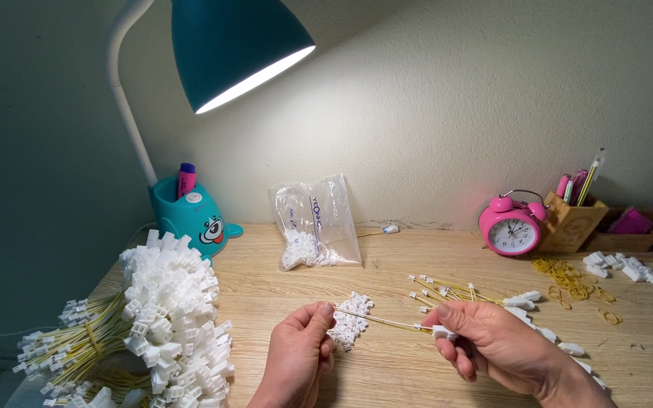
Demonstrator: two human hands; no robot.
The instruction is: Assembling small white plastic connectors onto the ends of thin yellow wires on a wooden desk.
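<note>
We have bare worktop [394,370] between our left hand [300,355] and right hand [496,344], under the yellow wire [376,319] stretched between them. A small heap of white connectors [351,321] lies just behind it. To the left, the big bundle of wired connectors [160,317] blocks the way. The plastic bag [317,223] stands against the wall, and loose wires [455,291] crowd the right.
</note>
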